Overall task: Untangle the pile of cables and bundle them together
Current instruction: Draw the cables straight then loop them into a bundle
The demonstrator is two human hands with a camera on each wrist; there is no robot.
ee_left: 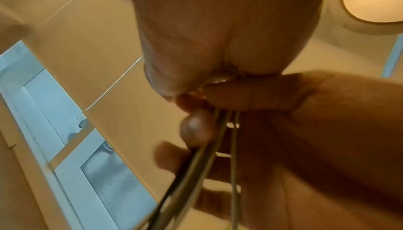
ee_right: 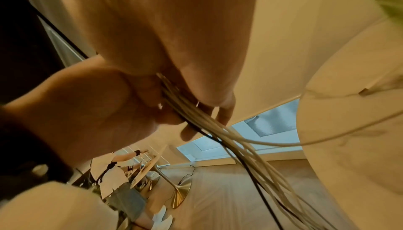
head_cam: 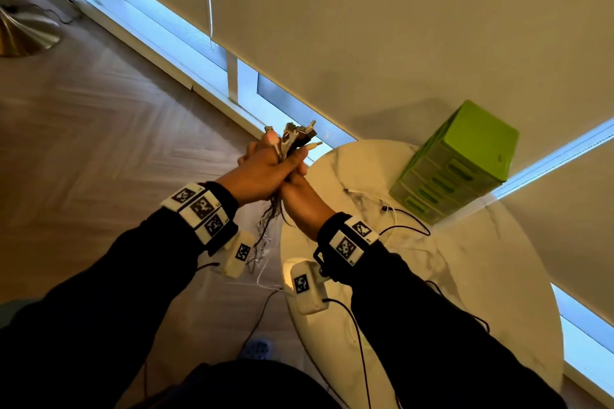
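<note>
Head view shows the round marble table (head_cam: 465,262) at the right, and off its left edge both hands raised, pressed together around the cables (head_cam: 270,219). The left hand (head_cam: 262,173) and right hand (head_cam: 300,199) both wrap the gathered strands, right slightly nearer the body. Connector ends (head_cam: 295,134) fan out above the fists while the long axis hangs straight down, so tidying likely means sliding one hand down the tails.

Both arms wear long black sleeves (head_cam: 109,279) to the wrist. Each wrist behind the clasped hands carries a black strap with a band of white blocks (head_cam: 202,209) printed with black square-pattern markers. A white camera housing (head_cam: 307,285) bearing one such marker hangs under each wrist, with a thin black lead (head_cam: 357,329) trailing back along the arm.
</note>
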